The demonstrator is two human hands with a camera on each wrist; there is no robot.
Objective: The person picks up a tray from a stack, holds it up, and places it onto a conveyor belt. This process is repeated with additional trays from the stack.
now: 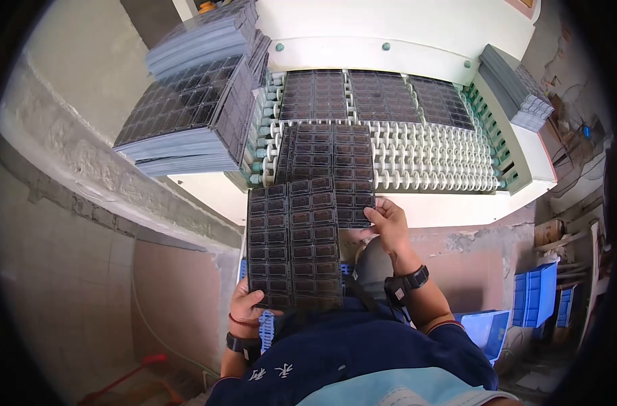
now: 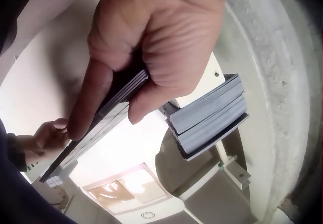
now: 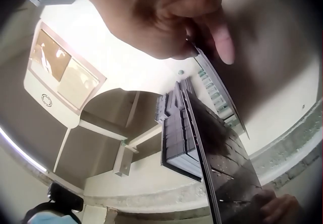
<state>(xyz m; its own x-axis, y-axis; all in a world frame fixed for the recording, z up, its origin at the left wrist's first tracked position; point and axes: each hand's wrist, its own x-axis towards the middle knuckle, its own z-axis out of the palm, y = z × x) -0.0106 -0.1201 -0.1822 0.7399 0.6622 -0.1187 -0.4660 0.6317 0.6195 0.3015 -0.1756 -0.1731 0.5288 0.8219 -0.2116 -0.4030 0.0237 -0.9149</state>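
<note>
Tall stacks (image 1: 186, 152) flank the roller bed (image 1: 433, 159) on my left, a smaller pile (image 1: 518, 91) sits at its right, and a row of panels (image 1: 379, 98) covers the far rollers. My left hand (image 1: 246, 298) grips layered dark, gridded sheets (image 1: 295, 247) in front of the bed, while my right (image 1: 389, 227) pinches the near right corner of a similar panel (image 1: 353, 172) reaching over the near rollers, with bare rollers beyond its right edge.

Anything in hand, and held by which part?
Left hand: black gridded rectangular panels, near left corner. Right hand: another such panel, near right corner.
</note>
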